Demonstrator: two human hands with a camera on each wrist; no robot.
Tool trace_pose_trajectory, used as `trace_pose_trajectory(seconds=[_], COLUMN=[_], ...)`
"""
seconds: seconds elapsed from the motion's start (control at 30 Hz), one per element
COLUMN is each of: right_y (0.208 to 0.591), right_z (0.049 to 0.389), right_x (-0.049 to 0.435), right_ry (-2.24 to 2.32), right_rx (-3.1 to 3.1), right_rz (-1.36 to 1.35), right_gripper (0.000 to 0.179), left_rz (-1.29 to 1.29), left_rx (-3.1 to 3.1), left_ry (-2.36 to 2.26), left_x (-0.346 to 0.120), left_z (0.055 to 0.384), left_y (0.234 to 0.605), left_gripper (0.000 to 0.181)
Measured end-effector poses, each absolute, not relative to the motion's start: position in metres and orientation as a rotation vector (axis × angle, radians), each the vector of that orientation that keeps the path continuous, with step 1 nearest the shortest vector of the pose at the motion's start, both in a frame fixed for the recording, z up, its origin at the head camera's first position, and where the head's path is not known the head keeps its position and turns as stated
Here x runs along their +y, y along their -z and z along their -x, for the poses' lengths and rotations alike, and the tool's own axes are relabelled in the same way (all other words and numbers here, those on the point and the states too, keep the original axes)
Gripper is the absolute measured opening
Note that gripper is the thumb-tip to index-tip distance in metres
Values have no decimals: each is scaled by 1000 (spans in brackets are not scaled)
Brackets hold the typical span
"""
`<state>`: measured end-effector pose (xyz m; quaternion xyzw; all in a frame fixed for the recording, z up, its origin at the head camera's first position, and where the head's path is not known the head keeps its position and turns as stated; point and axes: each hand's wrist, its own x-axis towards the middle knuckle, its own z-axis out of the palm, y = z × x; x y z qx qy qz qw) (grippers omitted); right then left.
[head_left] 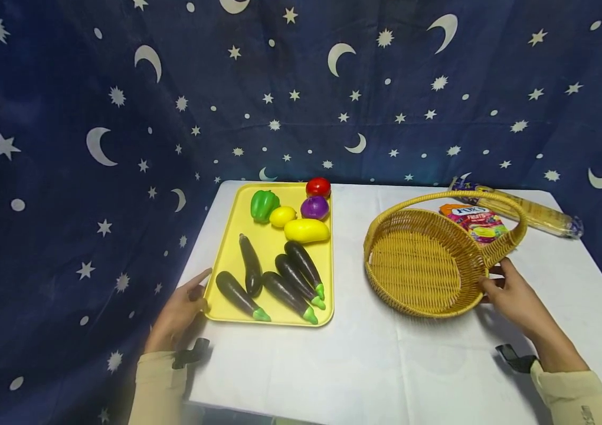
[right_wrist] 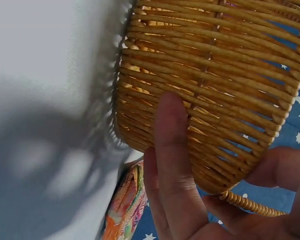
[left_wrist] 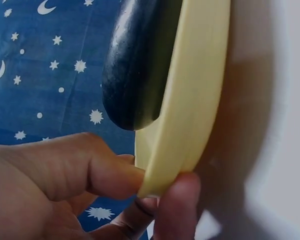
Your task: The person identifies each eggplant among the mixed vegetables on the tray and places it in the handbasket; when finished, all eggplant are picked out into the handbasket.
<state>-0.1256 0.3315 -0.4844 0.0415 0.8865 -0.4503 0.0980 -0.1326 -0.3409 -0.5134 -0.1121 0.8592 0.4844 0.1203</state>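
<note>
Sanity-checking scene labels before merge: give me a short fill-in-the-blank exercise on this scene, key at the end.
1. The left hand pinches the edge of a tray whose color is ____.
2. Altogether, ____ dark eggplants lie on the tray.
3. The right hand grips a wicker basket, which, in the head view, is to the ____ of the tray.
4. The color of the bell pepper is ____.

Missing words: yellow; five; right; green.

A cream left sleeve point(head_left: 157, 383) at seven o'clock in the head view, a cream right sleeve point(head_left: 566, 389) at four with a small dark marking point(head_left: 588, 415); a black fitting point(head_left: 191, 353) by each wrist.
</note>
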Motion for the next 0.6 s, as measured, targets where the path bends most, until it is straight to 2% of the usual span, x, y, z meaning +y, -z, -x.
trace_pose_trajectory(seconds=[0.6], right_y=[482], right_z=[134], right_x=[318], right_ry=[1353], right_rx=[2585], right_rz=[-166], right_gripper=[71], left_rz=[356], left_rx=[2521], left_ry=[-1382], left_x=[-337], left_z=[134], left_y=[507], left_gripper=[87])
